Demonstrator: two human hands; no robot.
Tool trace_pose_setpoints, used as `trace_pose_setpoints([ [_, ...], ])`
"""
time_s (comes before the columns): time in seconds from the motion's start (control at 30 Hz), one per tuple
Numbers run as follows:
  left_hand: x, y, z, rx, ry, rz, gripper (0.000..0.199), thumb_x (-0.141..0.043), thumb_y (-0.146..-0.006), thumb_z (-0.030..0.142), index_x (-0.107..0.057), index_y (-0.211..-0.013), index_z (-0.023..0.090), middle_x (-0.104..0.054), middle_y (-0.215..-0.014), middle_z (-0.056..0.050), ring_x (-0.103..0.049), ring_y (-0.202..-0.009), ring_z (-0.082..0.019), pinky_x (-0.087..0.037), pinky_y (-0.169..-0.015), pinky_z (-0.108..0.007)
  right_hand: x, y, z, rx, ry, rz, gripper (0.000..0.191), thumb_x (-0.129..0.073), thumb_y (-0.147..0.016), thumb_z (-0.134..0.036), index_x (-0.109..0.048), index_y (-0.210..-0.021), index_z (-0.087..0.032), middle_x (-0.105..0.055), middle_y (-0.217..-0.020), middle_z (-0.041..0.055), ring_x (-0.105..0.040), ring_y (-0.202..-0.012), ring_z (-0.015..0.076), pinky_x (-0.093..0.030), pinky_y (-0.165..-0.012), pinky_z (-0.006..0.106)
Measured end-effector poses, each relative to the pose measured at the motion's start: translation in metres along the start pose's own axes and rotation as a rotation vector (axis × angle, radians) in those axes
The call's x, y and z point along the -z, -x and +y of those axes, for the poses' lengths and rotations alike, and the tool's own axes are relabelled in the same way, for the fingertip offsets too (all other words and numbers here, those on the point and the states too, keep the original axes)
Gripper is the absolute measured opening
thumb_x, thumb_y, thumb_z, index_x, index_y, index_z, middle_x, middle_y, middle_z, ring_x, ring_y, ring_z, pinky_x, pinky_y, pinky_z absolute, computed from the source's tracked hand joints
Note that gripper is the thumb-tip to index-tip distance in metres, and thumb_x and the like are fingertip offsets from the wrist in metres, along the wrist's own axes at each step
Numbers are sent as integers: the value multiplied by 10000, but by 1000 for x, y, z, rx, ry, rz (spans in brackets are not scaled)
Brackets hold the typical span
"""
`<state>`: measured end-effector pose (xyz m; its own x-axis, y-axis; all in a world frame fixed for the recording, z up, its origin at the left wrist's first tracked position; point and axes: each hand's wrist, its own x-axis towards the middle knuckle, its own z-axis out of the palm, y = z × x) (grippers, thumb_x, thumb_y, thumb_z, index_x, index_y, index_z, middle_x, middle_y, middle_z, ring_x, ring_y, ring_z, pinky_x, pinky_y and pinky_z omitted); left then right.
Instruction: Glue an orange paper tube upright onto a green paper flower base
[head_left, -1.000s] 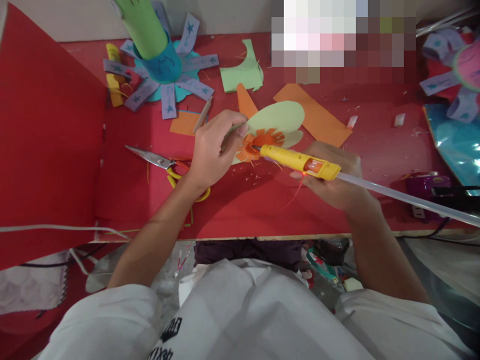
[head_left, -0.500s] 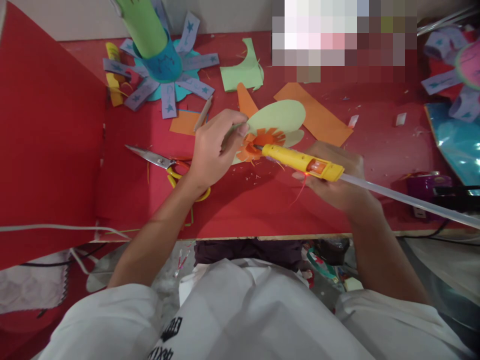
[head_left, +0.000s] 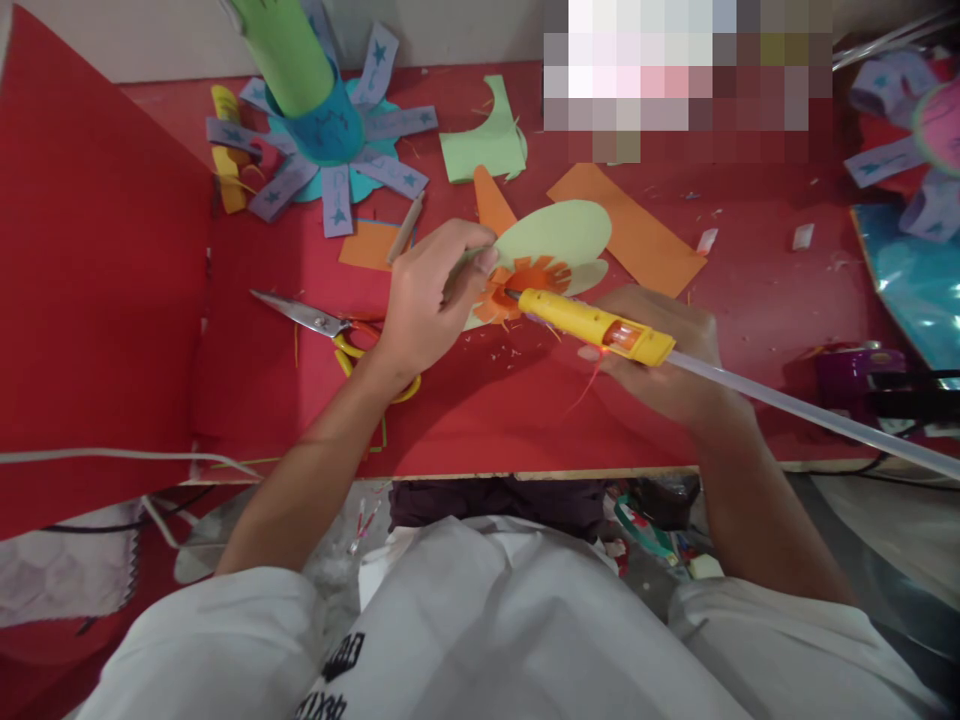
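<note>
Think of a clock with the orange fringed paper point(head_left: 536, 276) in its middle, over the red table point(head_left: 465, 430). The pale green paper petal point(head_left: 559, 230) sticks out at one o'clock, and a smaller green petal point(head_left: 586, 277) peeks out at three o'clock. The left hand point(head_left: 431, 295) comes in at nine o'clock. Its thumb and finger are nearly closed and pinch the edge of the pale green paper petal; I cannot tell if they also hold the orange paper. The right hand point(head_left: 664, 345) is at four o'clock, curled around the yellow glue gun point(head_left: 596, 325). How tight that grip is, I cannot tell, because the gun hides some of the fingers. The gun's dark tip points right at the middle of the orange fringed paper, but I cannot see if it touches. A small red light glows under the gun, and a long clear glue stick point(head_left: 795, 398) pokes out of its back toward four o'clock. Scissors point(head_left: 319, 320) lie toward nine o'clock, with their handles partly under the left wrist. An orange paper point point(head_left: 493, 203) is at eleven o'clock, a bigger orange paper sheet point(head_left: 637, 240) at two, and a cut green paper scrap point(head_left: 484, 150) near twelve. A paper flower with purple strips point(head_left: 337, 200) stands at ten o'clock, with a green tube point(head_left: 289, 60) in its blue ring point(head_left: 322, 130).
</note>
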<state>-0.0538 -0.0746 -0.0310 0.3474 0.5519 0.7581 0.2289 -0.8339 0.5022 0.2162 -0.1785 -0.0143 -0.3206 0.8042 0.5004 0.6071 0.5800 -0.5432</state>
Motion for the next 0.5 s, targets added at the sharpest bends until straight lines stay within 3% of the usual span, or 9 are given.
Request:
trace_pose_setpoints([
  [0.17, 0, 4, 0, 97, 7, -38, 249, -519, -1176, 457, -665, -1051, 299, -738, -934, -20, -697, -764, -178, -630, -787, -380, -3, -4, -2, 9, 2, 12, 134, -784, -1032, -373, -729, -1137, -313, -820, -1009, 43, -808, -879, 255, -646, -731, 372],
  [0.37, 0, 4, 0, 68, -7, -38, 258, -508, -1182, 461, -649, -1044, 294, -731, -911, -33, -723, -762, -188, -625, -699, -360, -2, -3, -3, -12, 9, 15, 147, -783, -1034, -383, -752, -1167, -330, -840, -1067, 51, -822, -956, 271, -651, -789, 380],
  [0.5, 0, 4, 1, 90, -19, -42, 291, -519, -1178, 500, -658, -1046, 282, -730, -913, -38, -706, -772, -175, -616, -718, -338, -2, -3, -3, -20, 5, 32, 159, -786, -1034, -413, -753, -1138, -297, -835, -1018, 55, -814, -886, 248, -629, -745, 357],
])
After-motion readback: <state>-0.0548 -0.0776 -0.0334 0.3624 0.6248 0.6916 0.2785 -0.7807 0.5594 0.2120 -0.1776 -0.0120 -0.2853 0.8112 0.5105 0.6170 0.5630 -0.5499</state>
